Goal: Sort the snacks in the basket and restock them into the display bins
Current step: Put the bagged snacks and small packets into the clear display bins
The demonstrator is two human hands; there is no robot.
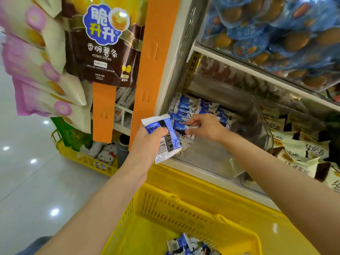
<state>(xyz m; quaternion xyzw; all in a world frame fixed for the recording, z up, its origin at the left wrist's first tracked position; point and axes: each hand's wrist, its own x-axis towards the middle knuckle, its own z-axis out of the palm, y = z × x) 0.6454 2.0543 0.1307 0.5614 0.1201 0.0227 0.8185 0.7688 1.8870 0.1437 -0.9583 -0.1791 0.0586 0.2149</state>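
Yellow basket [184, 214] below holds blue-and-white snack packets [185, 245]. Left hand [147, 142] fingers clamp one packet [163, 137]. Right hand [204, 127] fingertips pinch another packet [181, 127] atop the clear bin's [257, 129] stacked row.

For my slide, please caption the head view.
Left hand holds blue packets; right hand places one in clear bin.

Blue-white snack packets [184, 112] upright in clear bin [257, 126], others in yellow basket [165, 205]
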